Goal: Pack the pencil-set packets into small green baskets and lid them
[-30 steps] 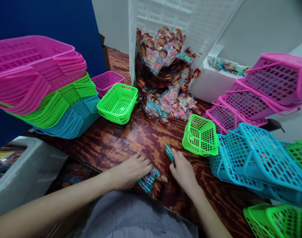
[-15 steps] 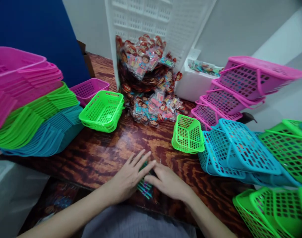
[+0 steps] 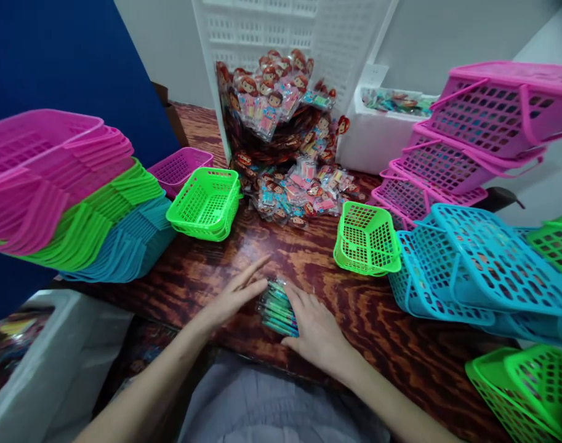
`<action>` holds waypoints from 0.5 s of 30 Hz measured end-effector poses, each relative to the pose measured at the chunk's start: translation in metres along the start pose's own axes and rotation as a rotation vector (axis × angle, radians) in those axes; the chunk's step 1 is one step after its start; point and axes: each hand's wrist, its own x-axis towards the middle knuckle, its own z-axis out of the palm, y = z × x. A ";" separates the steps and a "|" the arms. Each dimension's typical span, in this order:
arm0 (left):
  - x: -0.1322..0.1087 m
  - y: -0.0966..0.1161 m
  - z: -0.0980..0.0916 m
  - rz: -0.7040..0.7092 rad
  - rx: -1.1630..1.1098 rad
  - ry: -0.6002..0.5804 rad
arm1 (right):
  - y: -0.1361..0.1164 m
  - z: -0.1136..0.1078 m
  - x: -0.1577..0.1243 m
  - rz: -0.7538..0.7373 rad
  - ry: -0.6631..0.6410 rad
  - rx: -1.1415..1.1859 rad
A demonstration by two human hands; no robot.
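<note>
Green pen-like bundle [image 3: 277, 309] on the table [image 3: 303, 249], near side. My left grip [image 3: 237, 294] is spread by its left end; my right grip [image 3: 316, 329] covers its right end, can't tell if pinching. Probably light, stiff, slippery; I'd hold mid-length.

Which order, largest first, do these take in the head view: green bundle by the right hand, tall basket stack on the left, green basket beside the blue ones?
1. Basket stack
2. Green basket
3. Green bundle, partly hidden by the right hand
</note>
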 end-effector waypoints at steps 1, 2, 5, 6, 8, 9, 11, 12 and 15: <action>0.001 -0.006 0.006 -0.027 -0.091 0.082 | 0.000 0.000 0.001 -0.001 0.004 -0.003; 0.001 -0.013 0.015 -0.037 -0.152 0.111 | -0.001 -0.001 0.002 0.006 0.011 -0.013; -0.007 -0.036 0.049 -0.042 -0.179 0.140 | -0.004 0.001 0.000 0.016 0.023 -0.042; -0.012 -0.043 0.057 -0.038 -0.150 0.161 | -0.004 0.002 -0.002 0.009 0.028 -0.051; -0.020 -0.054 0.062 -0.029 -0.126 0.151 | -0.002 0.004 -0.007 -0.017 0.042 -0.068; -0.021 -0.057 0.059 -0.035 -0.116 0.129 | 0.000 0.004 -0.010 -0.030 0.049 -0.073; -0.015 -0.053 0.047 -0.043 -0.076 0.085 | 0.005 0.004 -0.017 -0.030 0.055 -0.069; -0.006 -0.045 0.041 -0.035 -0.034 0.083 | 0.007 0.003 -0.020 -0.022 0.052 -0.056; 0.037 -0.001 0.034 0.104 0.185 0.146 | 0.014 0.003 -0.029 0.028 0.054 -0.021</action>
